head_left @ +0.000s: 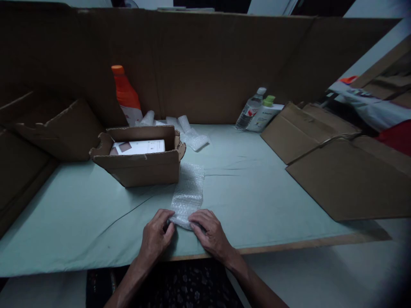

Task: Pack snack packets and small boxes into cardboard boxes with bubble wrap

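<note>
- The bubble wrap (188,188) is tinted whitish and dotted with bubbles.
- The tablecloth (253,205) is coloured pale mint green.
- The carton (150,170) is coloured brown; the white box (144,146) is marked with dark patches.
- The tall bottle (127,93) is coloured orange above, white below.
- The white bottle (263,118) is capped in lime green.
- The dark garment (189,286) is patterned with pale flowers.

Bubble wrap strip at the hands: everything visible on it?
The clear, bubble-textured plastic strip looks thin and flexible. It lies lengthwise away from the person on the pale green cloth, spread out beyond the hands. Its near end is gathered into a narrow fold or roll, which I can't tell, with the left hand and right hand holding its two sides. The far part runs close beside the open brown cardboard box; contact there is unclear.
</note>
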A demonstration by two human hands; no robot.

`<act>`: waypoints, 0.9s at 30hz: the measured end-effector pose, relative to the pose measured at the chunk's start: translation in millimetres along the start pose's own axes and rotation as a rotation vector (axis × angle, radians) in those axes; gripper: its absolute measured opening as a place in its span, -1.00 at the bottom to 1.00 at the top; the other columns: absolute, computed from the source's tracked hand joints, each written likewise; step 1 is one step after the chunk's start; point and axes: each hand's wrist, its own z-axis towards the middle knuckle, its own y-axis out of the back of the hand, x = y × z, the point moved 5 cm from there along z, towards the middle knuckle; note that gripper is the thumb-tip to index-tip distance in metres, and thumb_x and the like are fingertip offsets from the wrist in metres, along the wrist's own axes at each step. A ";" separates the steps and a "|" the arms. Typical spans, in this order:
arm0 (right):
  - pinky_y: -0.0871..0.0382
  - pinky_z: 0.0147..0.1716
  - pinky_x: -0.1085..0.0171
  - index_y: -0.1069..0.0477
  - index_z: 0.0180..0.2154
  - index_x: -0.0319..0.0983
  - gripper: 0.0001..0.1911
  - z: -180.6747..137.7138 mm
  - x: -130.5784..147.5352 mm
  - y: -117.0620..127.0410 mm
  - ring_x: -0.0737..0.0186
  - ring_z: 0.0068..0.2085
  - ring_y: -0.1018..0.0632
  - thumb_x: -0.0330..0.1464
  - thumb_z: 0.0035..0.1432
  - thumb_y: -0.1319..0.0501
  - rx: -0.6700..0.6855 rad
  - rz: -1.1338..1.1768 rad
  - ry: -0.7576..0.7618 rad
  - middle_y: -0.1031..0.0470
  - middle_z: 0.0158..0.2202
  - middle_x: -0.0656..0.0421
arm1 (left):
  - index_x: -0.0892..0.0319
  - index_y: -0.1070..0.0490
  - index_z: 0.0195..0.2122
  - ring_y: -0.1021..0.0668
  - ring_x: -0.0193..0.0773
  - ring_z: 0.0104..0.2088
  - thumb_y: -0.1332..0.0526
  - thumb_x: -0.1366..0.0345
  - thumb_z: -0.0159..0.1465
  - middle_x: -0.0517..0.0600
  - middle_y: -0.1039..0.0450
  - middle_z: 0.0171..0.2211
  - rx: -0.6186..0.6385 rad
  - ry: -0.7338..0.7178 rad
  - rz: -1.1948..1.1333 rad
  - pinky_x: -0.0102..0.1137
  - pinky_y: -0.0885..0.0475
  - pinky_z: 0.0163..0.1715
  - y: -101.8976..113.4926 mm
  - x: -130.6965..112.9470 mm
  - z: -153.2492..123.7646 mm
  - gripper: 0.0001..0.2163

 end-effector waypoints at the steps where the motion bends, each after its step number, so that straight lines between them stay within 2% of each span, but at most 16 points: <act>1: -0.42 -0.12 0.12 -0.50 -0.21 -0.18 -0.88 0.8 -0.5 0.1 0.14 -0.16 -0.55 -0.45 0.28 -0.20 -0.004 0.005 -0.005 -0.62 -0.25 0.13 | 0.15 -0.49 -0.12 -0.55 -0.31 -0.43 -0.11 0.38 0.23 0.01 -0.56 -0.24 0.001 -0.001 -0.001 -0.40 -0.48 -0.37 -0.1 -0.2 -0.5 -0.75; 9: -0.46 -0.14 0.18 -0.52 -0.27 -0.18 -0.89 18.5 2.6 13.8 0.20 -0.22 -0.58 -0.46 0.25 -0.21 0.063 0.174 -0.052 -0.60 -0.31 0.15 | 0.14 -0.49 -0.09 -0.61 -0.22 -0.19 -0.13 0.41 0.25 0.04 -0.55 -0.18 -0.023 -0.058 -0.063 -0.36 -0.52 -0.21 4.6 1.4 -9.9 -0.76; 14: -0.44 -0.13 0.19 -0.52 -0.26 -0.19 -0.88 26.9 1.8 13.7 0.19 -0.20 -0.58 -0.47 0.25 -0.21 0.087 0.179 -0.040 -0.61 -0.29 0.15 | 0.14 -0.50 -0.11 -0.62 -0.24 -0.23 -0.14 0.44 0.23 0.02 -0.56 -0.21 -0.038 -0.055 -0.081 -0.40 -0.52 -0.25 5.4 3.7 -10.1 -0.76; 20: -0.43 -0.14 0.17 -0.51 -0.27 -0.19 -0.91 18.6 -1.4 2.1 0.18 -0.21 -0.57 -0.44 0.26 -0.23 0.093 0.118 -0.027 -0.61 -0.30 0.14 | 0.15 -0.51 -0.13 -0.63 -0.24 -0.23 -0.14 0.40 0.26 0.03 -0.58 -0.23 -0.045 -0.053 -0.094 -0.40 -0.52 -0.24 4.7 2.5 -6.9 -0.78; 27: -0.44 -0.19 0.20 -0.48 -0.30 -0.18 -0.87 27.1 1.6 17.1 0.20 -0.25 -0.56 -0.42 0.29 -0.17 0.073 0.108 -0.090 -0.57 -0.33 0.16 | 0.14 -0.52 -0.20 -0.62 -0.25 -0.31 -0.12 0.35 0.27 0.01 -0.58 -0.31 -0.026 -0.013 -0.115 -0.40 -0.50 -0.30 6.8 0.2 -3.2 -0.82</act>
